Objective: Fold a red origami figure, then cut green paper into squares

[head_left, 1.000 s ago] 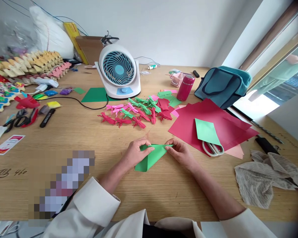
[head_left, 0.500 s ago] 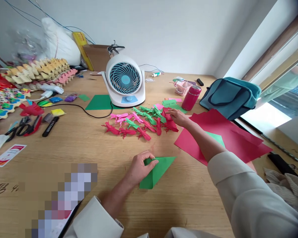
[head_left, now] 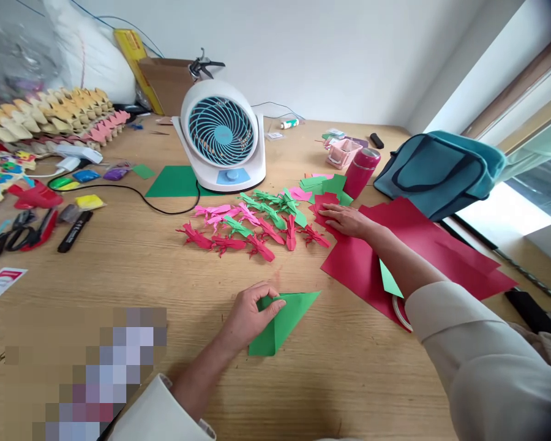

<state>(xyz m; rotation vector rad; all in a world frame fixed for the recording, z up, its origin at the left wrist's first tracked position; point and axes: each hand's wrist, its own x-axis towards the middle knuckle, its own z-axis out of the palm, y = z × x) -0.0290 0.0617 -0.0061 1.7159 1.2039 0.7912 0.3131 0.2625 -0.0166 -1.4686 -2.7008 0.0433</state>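
Note:
My left hand (head_left: 252,315) pinches a folded green sheet of paper (head_left: 287,321) between thumb and fingers, low over the near middle of the table. The sheet comes to a point on the right and has a crease down it. My right hand (head_left: 346,220) reaches forward and lies flat on small red paper pieces (head_left: 325,202), fingers stretched out. Beneath and beside that arm spread large red paper sheets (head_left: 422,239). Left of the right hand lie several folded paper figures in red (head_left: 261,247), pink (head_left: 213,213) and green (head_left: 270,211).
A white fan (head_left: 223,135) stands at the back, a green sheet (head_left: 168,182) beside it. To the right are a red flask (head_left: 362,174), a pink basket (head_left: 342,153) and a teal bag (head_left: 436,171). Scissors (head_left: 21,236) and a black marker (head_left: 74,231) lie left.
My right hand has slid the small red pieces rightward, baring a red figure and more of the green paper pile. My left hand keeps its pinch on the green sheet. The view has shifted slightly.

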